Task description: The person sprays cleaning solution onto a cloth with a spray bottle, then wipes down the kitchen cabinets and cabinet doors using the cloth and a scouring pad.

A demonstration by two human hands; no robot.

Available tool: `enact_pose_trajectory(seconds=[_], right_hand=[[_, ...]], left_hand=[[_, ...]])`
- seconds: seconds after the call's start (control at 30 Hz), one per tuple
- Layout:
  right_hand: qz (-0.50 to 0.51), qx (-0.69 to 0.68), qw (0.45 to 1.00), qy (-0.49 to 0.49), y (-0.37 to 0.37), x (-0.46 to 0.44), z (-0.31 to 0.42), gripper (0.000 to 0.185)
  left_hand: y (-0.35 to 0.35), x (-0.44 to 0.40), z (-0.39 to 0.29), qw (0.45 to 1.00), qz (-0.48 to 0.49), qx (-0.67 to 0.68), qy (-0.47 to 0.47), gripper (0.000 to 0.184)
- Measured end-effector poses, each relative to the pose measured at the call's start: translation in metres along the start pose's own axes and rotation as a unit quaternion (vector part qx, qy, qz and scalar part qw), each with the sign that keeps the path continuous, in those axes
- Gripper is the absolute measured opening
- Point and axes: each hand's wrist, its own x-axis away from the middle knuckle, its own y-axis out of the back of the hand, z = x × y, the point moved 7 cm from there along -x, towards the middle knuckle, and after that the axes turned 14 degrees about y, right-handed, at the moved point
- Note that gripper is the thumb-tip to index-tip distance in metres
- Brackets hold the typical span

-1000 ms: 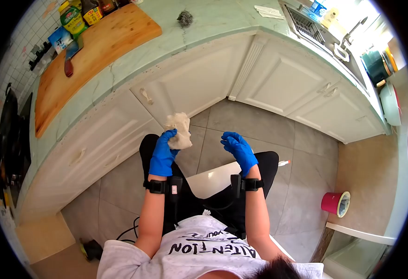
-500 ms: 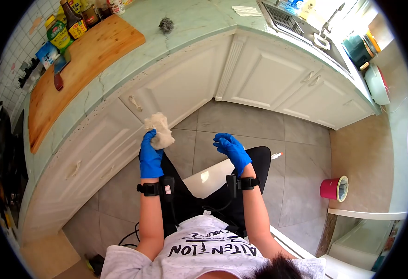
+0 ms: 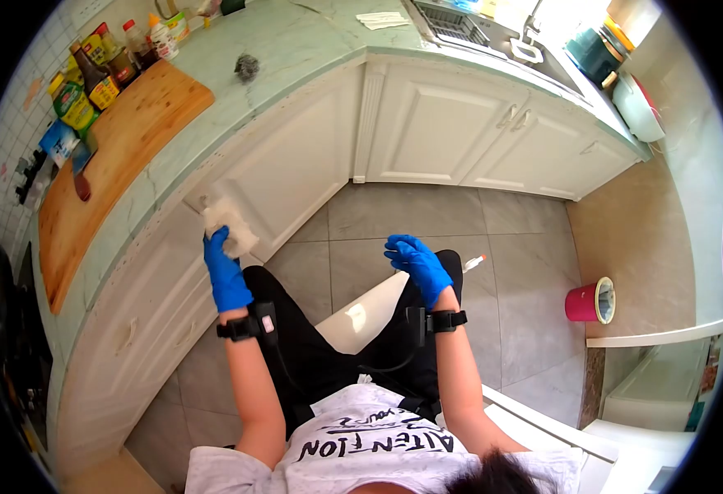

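Note:
My left hand (image 3: 228, 276), in a blue rubber glove, is closed around a crumpled whitish cloth (image 3: 240, 232). The cloth is at the front of a white cabinet door (image 3: 283, 156), by its upper left corner, and covers most of the handle there. Whether it presses on the door I cannot tell. Above my right thigh, my right hand (image 3: 421, 270) wears a matching blue glove. Its fingers are loosely bent and partly apart, with nothing visible in them. A smooth white surface (image 3: 361, 317) shows between my legs below that hand.
A green countertop (image 3: 296, 41) runs above the cabinets, bearing a wooden cutting board (image 3: 131, 148), a knife (image 3: 81, 177), several sauce bottles and a steel scourer (image 3: 246, 67). The sink (image 3: 501, 41) is at the back right. A pink bin (image 3: 582, 305) stands on the tiled floor.
My left hand has moved left and slightly up with the cloth, towards the cabinet door's handle. My right hand has stayed nearly in place. The view has shifted, with the counter moving left.

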Motion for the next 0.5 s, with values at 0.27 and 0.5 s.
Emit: enact_pose_trajectory(seconds=[0.27, 0.5], right_hand=[[-0.012, -0.032, 0.999, 0.003, 0.012, 0.009, 0.0, 0.031], [-0.038, -0.034, 0.998, 0.02, 0.036, 0.013, 0.001, 0.03]], left_hand=[[-0.002, -0.048, -0.006, 0.985, -0.081, -0.136, -0.072, 0.045], [0.01, -0.056, -0.009, 0.981, -0.101, -0.163, -0.037, 0.058]])
